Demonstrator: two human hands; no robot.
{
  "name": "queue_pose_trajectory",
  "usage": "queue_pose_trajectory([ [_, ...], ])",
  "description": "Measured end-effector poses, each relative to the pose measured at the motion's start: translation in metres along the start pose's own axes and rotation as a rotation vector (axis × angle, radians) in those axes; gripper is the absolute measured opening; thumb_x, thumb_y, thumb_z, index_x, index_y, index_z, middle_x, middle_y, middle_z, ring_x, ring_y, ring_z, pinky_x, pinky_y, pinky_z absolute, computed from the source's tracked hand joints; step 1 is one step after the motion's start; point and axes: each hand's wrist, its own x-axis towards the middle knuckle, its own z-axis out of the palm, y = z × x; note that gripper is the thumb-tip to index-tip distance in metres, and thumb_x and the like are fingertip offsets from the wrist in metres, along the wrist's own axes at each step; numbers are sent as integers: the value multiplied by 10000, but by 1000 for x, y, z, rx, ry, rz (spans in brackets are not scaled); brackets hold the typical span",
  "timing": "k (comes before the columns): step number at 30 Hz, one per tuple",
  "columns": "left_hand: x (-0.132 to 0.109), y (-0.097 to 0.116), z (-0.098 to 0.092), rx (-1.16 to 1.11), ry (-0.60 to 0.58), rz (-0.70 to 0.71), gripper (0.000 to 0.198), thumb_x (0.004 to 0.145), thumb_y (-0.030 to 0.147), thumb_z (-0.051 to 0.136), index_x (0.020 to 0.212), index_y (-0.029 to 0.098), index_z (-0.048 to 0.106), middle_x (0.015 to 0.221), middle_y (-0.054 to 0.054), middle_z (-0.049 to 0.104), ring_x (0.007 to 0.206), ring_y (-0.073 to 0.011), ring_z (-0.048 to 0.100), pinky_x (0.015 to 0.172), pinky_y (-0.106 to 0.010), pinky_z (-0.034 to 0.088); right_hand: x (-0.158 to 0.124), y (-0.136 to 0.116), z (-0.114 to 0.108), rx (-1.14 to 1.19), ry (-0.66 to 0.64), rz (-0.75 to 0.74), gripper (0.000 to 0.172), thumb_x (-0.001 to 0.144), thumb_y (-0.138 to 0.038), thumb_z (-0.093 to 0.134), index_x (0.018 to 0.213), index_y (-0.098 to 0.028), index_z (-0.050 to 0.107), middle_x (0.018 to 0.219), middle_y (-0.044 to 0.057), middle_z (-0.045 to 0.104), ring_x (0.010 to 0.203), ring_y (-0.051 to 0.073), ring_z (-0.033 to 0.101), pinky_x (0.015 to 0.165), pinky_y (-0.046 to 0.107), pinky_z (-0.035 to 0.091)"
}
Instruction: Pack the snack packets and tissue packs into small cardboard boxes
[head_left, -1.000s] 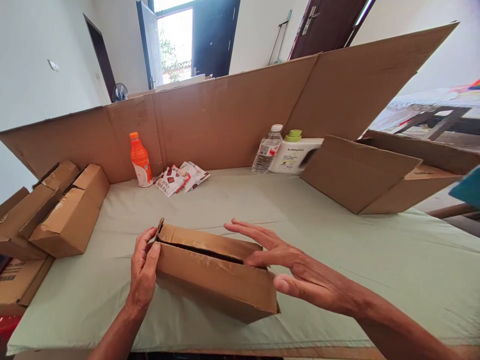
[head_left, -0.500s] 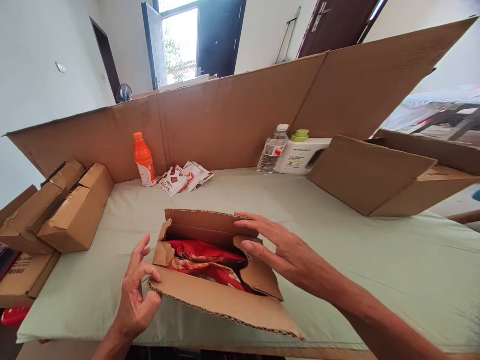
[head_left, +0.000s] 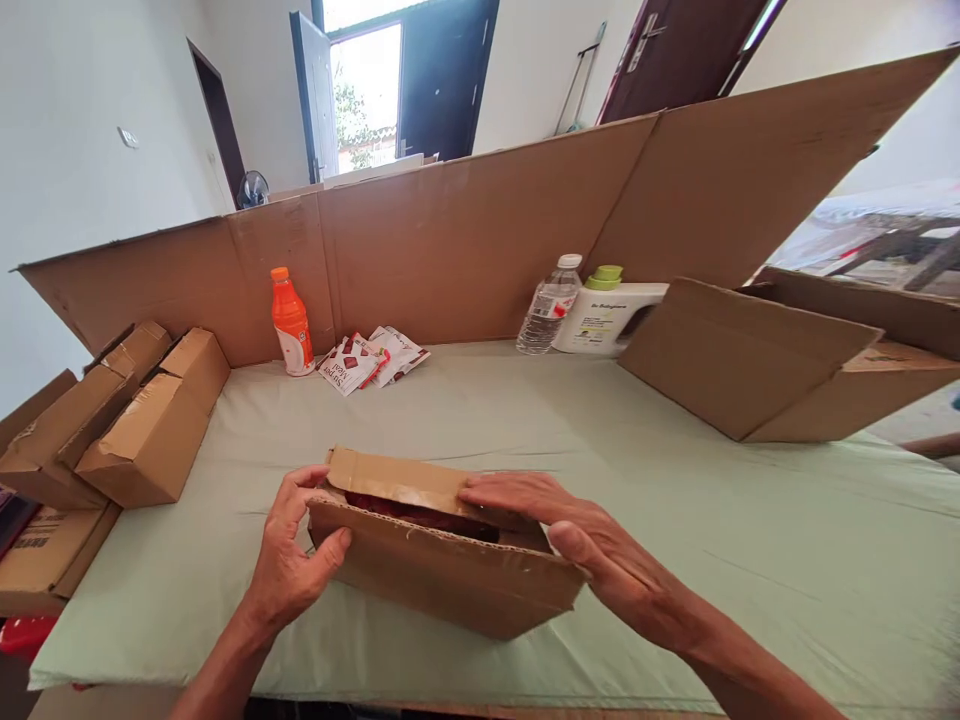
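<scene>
A small cardboard box (head_left: 450,575) stands near the table's front edge, its far flap folded inward and its near flap raised. Through the narrow gap between the flaps a dark red packet (head_left: 427,514) shows; most of it is hidden. My left hand (head_left: 296,560) grips the box's left end, thumb on the outside of the near flap and fingers around the corner. On the right, my right hand (head_left: 577,530) lays its fingers across the far flap, while its thumb presses at the near flap's right corner.
Behind stand an orange bottle (head_left: 292,325), some sachets (head_left: 360,362), a clear water bottle (head_left: 546,315) and a white jug (head_left: 596,318) against a cardboard screen (head_left: 450,240). An opened carton (head_left: 735,365) sits at right, and closed boxes (head_left: 154,430) at left.
The far flap has been folded inward and the near flap raised, covering most of the red packet. Both hands have closed in on the box's ends.
</scene>
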Motion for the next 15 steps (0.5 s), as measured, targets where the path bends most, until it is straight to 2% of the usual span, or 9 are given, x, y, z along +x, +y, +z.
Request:
queue_pose_trajectory([
  [3, 3, -7, 3, 12, 46, -43, 305, 859, 256, 619, 1162, 241, 589, 1390, -107, 536, 1340, -272, 507, 1128, -476, 424, -2, 8, -3, 117, 18, -6, 631, 1034, -629, 237, 1308, -303, 702, 1194, 86, 765, 1224, 300, 663, 1001, 470, 578],
  [5, 7, -11, 5, 17, 31, -104, 473, 871, 270, 601, 1335, 251, 514, 1436, -112, 503, 1376, -268, 481, 1160, -493, 399, -4, 10, -1, 110, 51, 5, 529, 1035, -578, 355, 1383, -307, 646, 1263, 89, 737, 1236, 289, 658, 1000, 438, 581],
  [7, 12, -15, 7, 25, -44, -158, 547, 889, 283, 568, 1428, 259, 476, 1507, -119, 448, 1434, -275, 431, 1191, -507, 371, -6, 12, 4, 3, 83, -18, 448, 1009, -472, 507, 1417, -321, 616, 1404, 89, 655, 1308, 291, 605, 1058, 448, 542],
  [9, 15, -17, 8, 30, -140, -192, 495, 915, 283, 519, 1410, 260, 537, 1591, -117, 362, 1502, -290, 353, 1219, -510, 337, -11, 12, 12, -125, 99, -65, 414, 983, -381, 571, 1389, -335, 639, 1477, 77, 596, 1395, 303, 521, 1126, 495, 479],
  [11, 17, -18, 7, 30, -208, -206, 436, 938, 275, 476, 1351, 256, 612, 1655, -101, 280, 1543, -305, 291, 1228, -504, 330, -17, 13, 19, -200, 89, -111, 383, 998, -369, 536, 1356, -332, 667, 1494, 70, 581, 1453, 318, 446, 1148, 532, 445],
  [13, 19, -20, 4, 13, -256, -191, 428, 951, 274, 453, 1337, 256, 639, 1699, -78, 217, 1557, -314, 269, 1228, -498, 337, -24, 11, 25, -242, 79, -127, 437, 1026, -444, 460, 1415, -325, 620, 1538, 76, 534, 1488, 336, 387, 1135, 545, 450],
  [15, 22, -22, 0, -10, -302, -151, 445, 959, 285, 448, 1363, 260, 632, 1721, -56, 183, 1562, -315, 264, 1237, -499, 325, -31, 8, 28, -290, 76, -141, 560, 1025, -571, 394, 1503, -310, 525, 1603, 88, 447, 1505, 358, 348, 1114, 549, 461],
])
